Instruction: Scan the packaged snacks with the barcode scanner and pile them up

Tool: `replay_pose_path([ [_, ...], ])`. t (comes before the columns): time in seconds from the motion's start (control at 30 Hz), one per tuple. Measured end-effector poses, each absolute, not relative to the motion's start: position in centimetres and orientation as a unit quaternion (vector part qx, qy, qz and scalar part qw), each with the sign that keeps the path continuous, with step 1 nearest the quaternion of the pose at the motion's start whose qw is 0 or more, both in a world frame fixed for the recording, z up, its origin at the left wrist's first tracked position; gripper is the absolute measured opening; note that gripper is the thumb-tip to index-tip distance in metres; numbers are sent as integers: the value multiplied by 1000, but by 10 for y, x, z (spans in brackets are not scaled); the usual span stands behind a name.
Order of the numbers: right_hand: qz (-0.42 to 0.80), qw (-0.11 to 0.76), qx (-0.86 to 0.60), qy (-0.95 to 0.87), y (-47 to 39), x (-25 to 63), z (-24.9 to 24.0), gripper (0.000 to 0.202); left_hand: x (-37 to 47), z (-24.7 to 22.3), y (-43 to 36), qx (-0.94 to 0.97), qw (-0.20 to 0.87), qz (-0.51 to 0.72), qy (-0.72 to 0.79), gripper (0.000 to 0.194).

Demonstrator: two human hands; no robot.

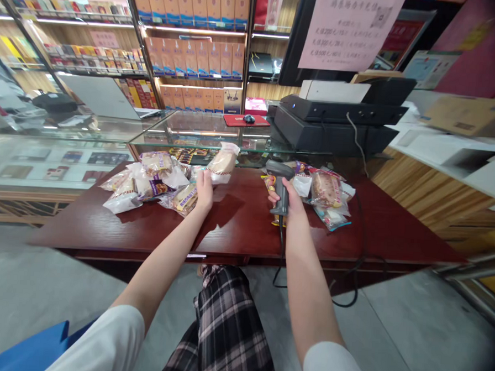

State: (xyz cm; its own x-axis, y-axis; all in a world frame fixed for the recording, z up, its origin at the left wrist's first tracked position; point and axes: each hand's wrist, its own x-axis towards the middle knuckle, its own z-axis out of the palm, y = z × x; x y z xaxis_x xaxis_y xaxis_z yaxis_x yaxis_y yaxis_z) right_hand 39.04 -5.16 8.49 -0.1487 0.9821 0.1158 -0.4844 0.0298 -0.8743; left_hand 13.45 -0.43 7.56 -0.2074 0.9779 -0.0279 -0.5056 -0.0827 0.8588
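Note:
My left hand (205,190) holds up a clear-wrapped bread packet (222,162) above the dark red counter (237,218). Just left of that hand lies a pile of similar snack packets (148,183). My right hand (287,201) grips the handle of a grey barcode scanner (280,179), its head pointing left toward the raised packet. The scanner's black cable (352,279) hangs off the counter's front edge. A second heap of wrapped packets (325,195) lies right of the scanner hand, and a yellow packet (270,182) sits partly hidden behind it.
A glass display case (184,129) stands behind the counter, with a black register and printer (338,113) on it at the right. Shelves of boxed goods (188,44) fill the back wall. A red mouse pad with a mouse (247,119) lies on the glass.

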Motion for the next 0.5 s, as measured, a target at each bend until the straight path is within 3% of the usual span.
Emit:
replay_pose_path([
  [0.1, 619, 597, -296, -416, -50, 393, 85, 35, 126, 74, -7, 468, 239, 703, 479, 23],
  [0.2, 623, 599, -287, -413, -49, 394, 83, 35, 121, 73, -7, 565, 50, 630, 531, 40],
  [0.33, 627, 603, -273, -412, -48, 390, 80, 34, 120, 70, -8, 626, -59, 501, 595, 47],
  [0.5, 591, 610, -331, -410, -46, 402, 78, 44, 122, 69, -16, 687, -101, 421, 584, 53],
])
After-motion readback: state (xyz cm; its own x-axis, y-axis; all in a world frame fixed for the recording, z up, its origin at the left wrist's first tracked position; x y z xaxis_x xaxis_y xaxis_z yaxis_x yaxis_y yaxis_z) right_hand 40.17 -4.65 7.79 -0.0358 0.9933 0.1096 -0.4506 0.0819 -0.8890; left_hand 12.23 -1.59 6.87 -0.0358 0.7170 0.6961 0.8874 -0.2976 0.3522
